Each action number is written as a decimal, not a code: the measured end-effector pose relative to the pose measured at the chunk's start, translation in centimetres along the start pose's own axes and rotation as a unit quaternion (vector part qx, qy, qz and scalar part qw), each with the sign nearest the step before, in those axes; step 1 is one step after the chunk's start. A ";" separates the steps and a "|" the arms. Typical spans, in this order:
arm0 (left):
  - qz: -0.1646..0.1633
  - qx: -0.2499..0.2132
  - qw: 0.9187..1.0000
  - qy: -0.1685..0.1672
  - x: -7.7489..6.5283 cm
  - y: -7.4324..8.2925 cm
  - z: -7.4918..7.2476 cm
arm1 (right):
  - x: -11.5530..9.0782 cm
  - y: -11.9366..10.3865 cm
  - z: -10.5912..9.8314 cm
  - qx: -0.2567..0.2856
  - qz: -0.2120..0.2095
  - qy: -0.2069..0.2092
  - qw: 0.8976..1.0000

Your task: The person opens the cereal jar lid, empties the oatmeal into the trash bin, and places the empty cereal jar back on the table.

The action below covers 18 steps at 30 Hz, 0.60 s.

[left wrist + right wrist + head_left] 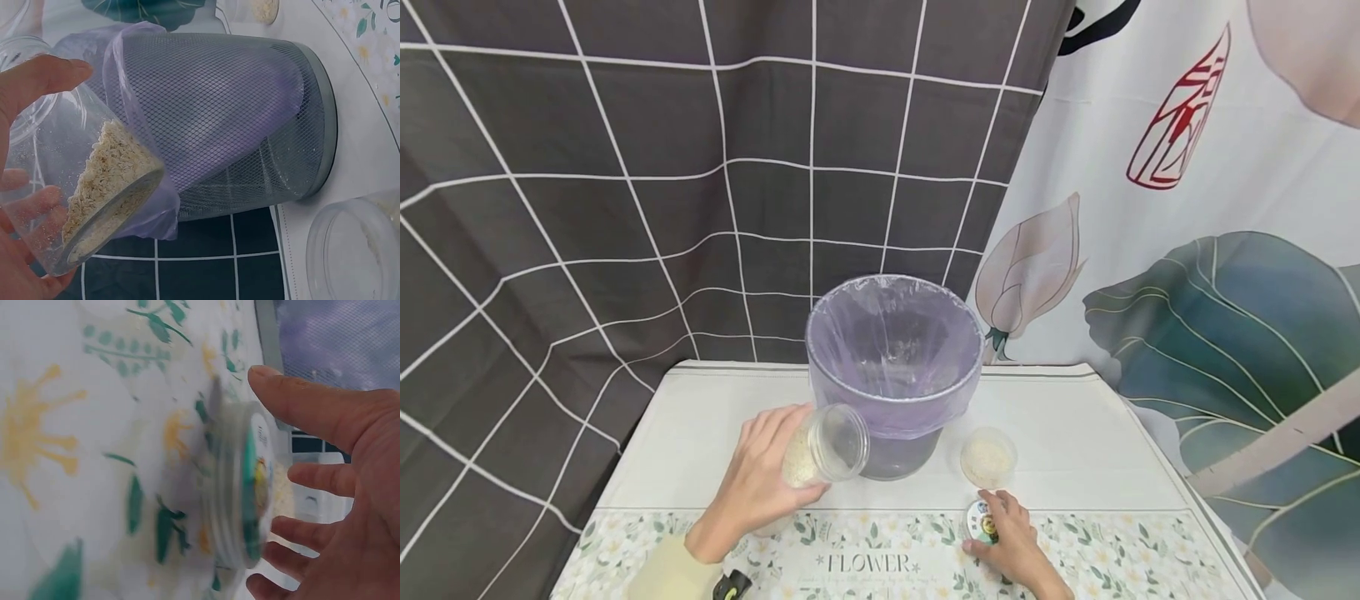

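My left hand (763, 471) grips a clear plastic jar (826, 446) tilted on its side in front of the bin, its round mouth facing right in the head view. Pale flakes (109, 181) lie heaped toward the jar's base. Over the floral cloth, my right hand (1011, 542) reaches to a round lid (981, 522) with a colourful label. Seen from the right wrist, the thumb and fingers spread loosely over this lid (250, 487), which has a green band and a ridged clear rim.
Behind the jar stands a mesh bin (275, 175) lined with a purple bag (895, 408). A clear container (988, 458) with pale flakes sits right of the bin. Another clear jar (344, 250) stands by the left hand. A dark grid curtain (625, 208) hangs behind the table.
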<state>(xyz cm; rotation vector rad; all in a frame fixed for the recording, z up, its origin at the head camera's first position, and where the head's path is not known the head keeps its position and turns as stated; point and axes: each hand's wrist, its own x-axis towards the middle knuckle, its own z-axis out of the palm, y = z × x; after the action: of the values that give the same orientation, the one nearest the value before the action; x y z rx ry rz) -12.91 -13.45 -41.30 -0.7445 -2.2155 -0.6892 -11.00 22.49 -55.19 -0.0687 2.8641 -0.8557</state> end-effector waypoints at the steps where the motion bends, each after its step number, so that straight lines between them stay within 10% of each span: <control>1: 0.000 0.001 1.000 0.000 0.1 0.0 -0.1 | 0.0 0.0 -0.2 0.001 -0.005 0.003 1.000; 18: 0.012 0.011 1.000 0.010 1.0 -0.1 -0.9 | 0.9 -0.8 -3.4 0.025 -0.067 0.026 0.997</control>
<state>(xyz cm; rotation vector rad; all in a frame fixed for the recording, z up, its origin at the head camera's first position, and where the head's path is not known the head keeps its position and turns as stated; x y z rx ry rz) -13.23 -13.83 -40.04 -0.7493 -2.1889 -0.6553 -12.40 23.55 -52.04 -0.2388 2.9116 -0.9661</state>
